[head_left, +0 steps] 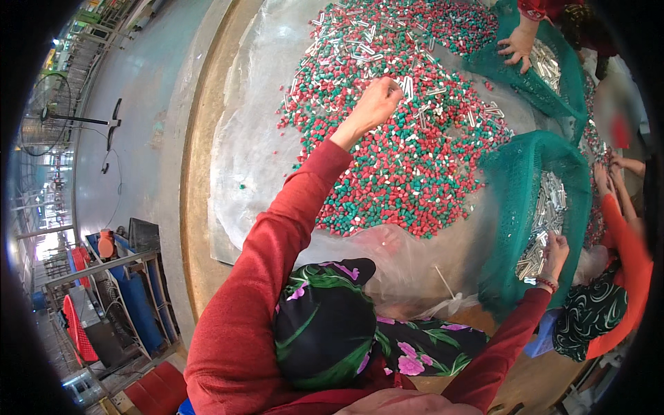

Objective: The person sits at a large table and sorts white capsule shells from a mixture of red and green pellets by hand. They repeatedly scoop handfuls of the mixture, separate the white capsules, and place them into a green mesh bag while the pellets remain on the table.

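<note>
Table [196, 187], plastic sheet [252, 155] (translucent), coloured pieces [401, 190] — scattered

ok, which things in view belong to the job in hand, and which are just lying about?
In the job:
left hand, at the red, green and white pieces
right hand, in the near green mesh basket
silvery strips
plastic sheet

Lying about, apparently:
fan
red crate-like item

Two green mesh baskets [508, 200] [499, 69]; person's two bare hands [377, 104] [555, 257], three co-worker hands [519, 48] [602, 178] [628, 164]; silvery strips [548, 207], coloured pieces [408, 187] too many to count.
</note>
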`<action>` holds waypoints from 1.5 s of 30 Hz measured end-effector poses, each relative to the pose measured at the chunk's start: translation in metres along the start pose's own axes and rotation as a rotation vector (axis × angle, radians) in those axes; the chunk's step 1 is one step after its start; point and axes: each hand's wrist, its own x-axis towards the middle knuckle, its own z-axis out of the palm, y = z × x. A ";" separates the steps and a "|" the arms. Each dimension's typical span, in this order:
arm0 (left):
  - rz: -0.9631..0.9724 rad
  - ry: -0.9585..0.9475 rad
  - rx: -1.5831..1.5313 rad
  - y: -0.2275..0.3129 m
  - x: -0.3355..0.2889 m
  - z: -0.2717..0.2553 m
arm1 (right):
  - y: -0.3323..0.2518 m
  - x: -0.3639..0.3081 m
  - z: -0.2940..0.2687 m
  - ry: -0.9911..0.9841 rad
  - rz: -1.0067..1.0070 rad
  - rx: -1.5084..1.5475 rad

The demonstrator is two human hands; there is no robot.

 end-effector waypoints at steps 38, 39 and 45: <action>0.285 -0.444 0.842 -0.058 0.024 0.100 | -0.141 0.103 0.405 -0.004 -0.639 -0.438; 0.273 -0.469 0.784 -0.053 0.021 0.098 | -0.129 0.115 0.405 0.057 -0.669 -0.475; 0.230 -0.359 0.535 -0.077 0.015 0.055 | -0.124 0.074 0.420 -0.037 -0.566 -0.717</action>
